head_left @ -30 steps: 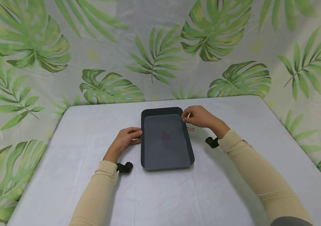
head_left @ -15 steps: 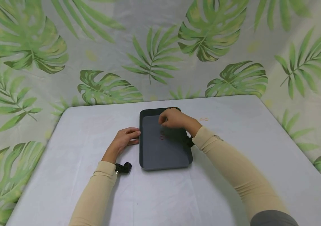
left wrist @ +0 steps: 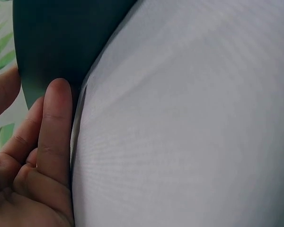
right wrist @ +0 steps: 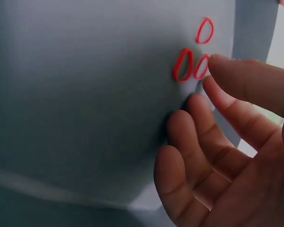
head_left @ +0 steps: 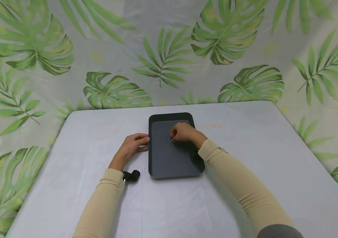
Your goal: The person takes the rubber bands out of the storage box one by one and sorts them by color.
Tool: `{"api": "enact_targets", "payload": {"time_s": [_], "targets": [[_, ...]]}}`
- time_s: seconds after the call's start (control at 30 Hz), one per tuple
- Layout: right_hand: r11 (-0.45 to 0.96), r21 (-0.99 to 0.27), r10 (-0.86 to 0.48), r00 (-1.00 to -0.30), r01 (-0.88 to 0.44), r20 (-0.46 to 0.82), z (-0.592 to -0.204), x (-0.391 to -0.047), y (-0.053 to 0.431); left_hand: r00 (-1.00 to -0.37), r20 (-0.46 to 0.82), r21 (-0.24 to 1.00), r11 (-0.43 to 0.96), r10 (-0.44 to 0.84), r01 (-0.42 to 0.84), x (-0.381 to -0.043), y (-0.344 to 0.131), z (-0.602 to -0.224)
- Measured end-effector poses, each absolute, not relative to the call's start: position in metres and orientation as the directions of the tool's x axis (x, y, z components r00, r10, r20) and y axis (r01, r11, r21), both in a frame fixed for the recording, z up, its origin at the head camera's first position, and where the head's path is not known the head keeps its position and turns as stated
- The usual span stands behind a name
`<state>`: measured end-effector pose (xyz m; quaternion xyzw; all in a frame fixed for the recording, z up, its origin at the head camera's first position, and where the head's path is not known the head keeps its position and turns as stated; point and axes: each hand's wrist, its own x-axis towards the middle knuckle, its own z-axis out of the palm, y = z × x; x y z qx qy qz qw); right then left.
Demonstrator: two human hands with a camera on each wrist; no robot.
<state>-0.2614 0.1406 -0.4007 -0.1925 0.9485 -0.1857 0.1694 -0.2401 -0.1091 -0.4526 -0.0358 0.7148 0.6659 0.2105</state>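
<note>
The right hand [head_left: 183, 133] reaches three small red rings [right wrist: 191, 64] in the dark grey rectangular tray [head_left: 166, 165].
From the left, we see the left hand [head_left: 131, 145] at the tray's left long side, its fingers uncurled, one laid straight against the outer wall. The red rings lie clustered near the middle of the tray's floor, just off the tips of the right thumb and forefinger; the right hand is clearly the nearer. Its fingers are bent but parted, clasping nothing that we can see; whether the thumb touches the closest ring, we cannot tell. That ring looks oblong, its long axis lying across the line of the thumb. Beyond the tray's right side, four orange rings [head_left: 214, 125] lie in a row on the white cloth [head_left: 246, 148].
</note>
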Motion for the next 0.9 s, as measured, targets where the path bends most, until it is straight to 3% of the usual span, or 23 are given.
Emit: {"api": "enact_targets", "payload": {"time_s": [0.9], "targets": [[0.831, -0.466, -0.419, -0.893, -0.305, -0.163, -0.416, -0.262, 0.147, -0.915, -0.338, 0.941, 0.113, 0.221, -0.32, -0.24, -0.107, -0.454]]}}
